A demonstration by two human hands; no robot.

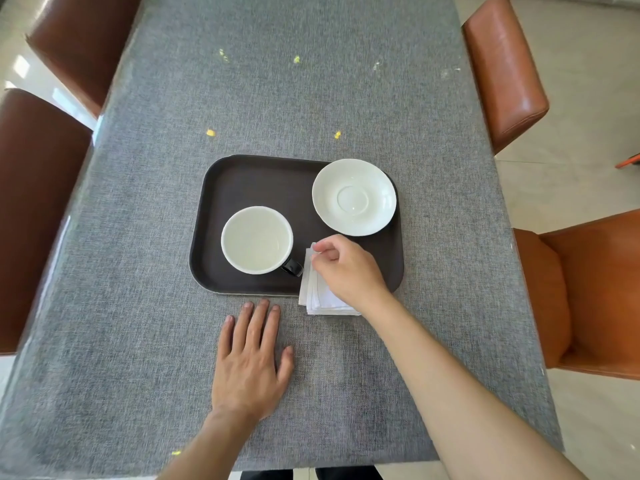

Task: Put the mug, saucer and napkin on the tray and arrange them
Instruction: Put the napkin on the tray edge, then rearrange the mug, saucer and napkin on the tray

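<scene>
A dark brown tray (242, 181) lies on the grey table. A white mug (257, 240) with a black handle stands on its near left part. In the tray's far right corner rests a white saucer (354, 197), its edge reaching over the rim. A folded white napkin (317, 292) lies half on the tray's near right edge and half on the table. My right hand (346, 268) pinches the napkin's far end with thumb and fingers. Flat on the table just in front of the tray lies my left hand (251, 362), fingers spread, holding nothing.
The grey cloth-covered table (311, 98) carries small yellow marks. Brown leather chairs (41, 202) stand along the left side and orange ones (505, 71) along the right. The table's near edge runs across the bottom of the view.
</scene>
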